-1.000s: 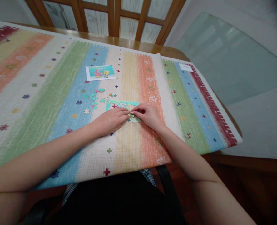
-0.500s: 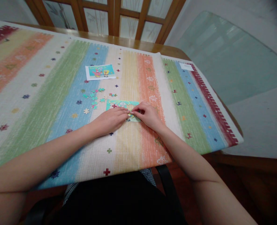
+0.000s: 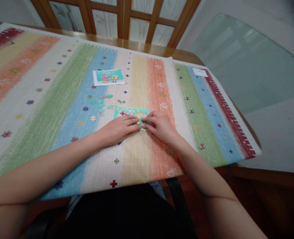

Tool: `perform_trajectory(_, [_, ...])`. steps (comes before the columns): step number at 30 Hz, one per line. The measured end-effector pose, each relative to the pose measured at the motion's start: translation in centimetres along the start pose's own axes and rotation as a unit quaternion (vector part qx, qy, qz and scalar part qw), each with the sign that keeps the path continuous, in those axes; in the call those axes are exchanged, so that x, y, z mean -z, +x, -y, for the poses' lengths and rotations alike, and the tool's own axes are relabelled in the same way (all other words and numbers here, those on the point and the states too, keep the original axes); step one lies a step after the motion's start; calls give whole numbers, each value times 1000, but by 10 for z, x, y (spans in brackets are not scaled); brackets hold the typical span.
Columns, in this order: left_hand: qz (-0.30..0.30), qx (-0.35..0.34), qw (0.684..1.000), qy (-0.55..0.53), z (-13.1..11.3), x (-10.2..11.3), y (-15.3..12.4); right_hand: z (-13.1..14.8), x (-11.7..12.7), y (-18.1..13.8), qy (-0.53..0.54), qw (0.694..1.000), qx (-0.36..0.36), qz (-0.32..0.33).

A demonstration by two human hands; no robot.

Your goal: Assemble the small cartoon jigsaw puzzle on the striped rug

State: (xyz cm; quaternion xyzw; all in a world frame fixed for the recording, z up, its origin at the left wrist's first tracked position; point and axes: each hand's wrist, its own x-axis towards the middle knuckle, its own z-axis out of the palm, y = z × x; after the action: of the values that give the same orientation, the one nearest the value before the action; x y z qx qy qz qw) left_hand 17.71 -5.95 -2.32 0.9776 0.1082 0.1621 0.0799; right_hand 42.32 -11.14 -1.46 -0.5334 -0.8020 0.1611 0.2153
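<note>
A small, partly built teal jigsaw puzzle lies on the striped mat in front of me. My left hand rests flat on the mat with its fingertips on the puzzle's near edge. My right hand is beside it, fingers curled and pressed together at the puzzle's right part. The fingertips of both hands meet over one spot. Whether a piece sits under them is hidden. Several loose teal pieces are scattered left of the puzzle.
A picture card with cartoon figures lies farther back on the blue stripe. A white tag sits at the mat's far right. The wooden table edge, a wooden window frame behind and a glass tabletop to the right.
The camera shifted slightly, so everything sits a little lower and to the right. My right fingertips drew down closer onto the puzzle; both hands stay at the same spot.
</note>
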Motion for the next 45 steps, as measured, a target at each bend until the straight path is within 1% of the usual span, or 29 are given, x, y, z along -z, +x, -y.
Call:
perform_trajectory(4, [21, -7, 1000, 18, 0, 1, -3, -2, 2, 4, 1, 1000, 13, 22])
perform_trajectory(6, [30, -9, 999, 32, 0, 0, -4, -2, 4, 8, 21, 999, 3, 29])
perform_trajectory(11, [16, -7, 1000, 26, 1, -4, -6, -3, 7, 21, 95, 992, -77, 29])
perform_trajectory(15, [15, -7, 1000, 20, 2, -4, -6, -7, 5, 23, 198, 969, -137, 54])
perform_trajectory(16, [14, -8, 1000, 22, 2, -4, -6, -7, 5, 22, 227, 961, -148, 50])
perform_trajectory(18, [16, -9, 999, 28, 1, -4, -6, -6, 5, 17, 254, 953, -162, 11])
perform_trajectory(21, [16, -8, 999, 30, 1, -4, -5, 2, 5, 10, 216, 961, -163, -54])
perform_trajectory(25, [13, -10, 1000, 24, 2, -3, -5, 14, 0, 5, 145, 973, -155, -93])
perform_trajectory(28, [15, -11, 1000, 23, 2, -3, -5, 17, -6, 5, 52, 985, -123, -113])
perform_trajectory(31, [14, -9, 1000, 16, 2, -4, -5, 15, -13, 6, -51, 991, -69, -107])
perform_trajectory(34, [16, -8, 1000, 15, 1, -4, -5, 10, -18, 4, -102, 990, -27, -96])
perform_trajectory(40, [15, -4, 1000, 12, 1, -5, -5, 0, -22, -6, -110, 991, 26, -76])
perform_trajectory(43, [7, -2, 1000, 3, 2, -5, -5, 0, -22, -8, -123, 989, 52, -62])
perform_trajectory(45, [6, -4, 1000, 4, 2, -6, -6, 1, -21, -8, -120, 989, 56, -62])
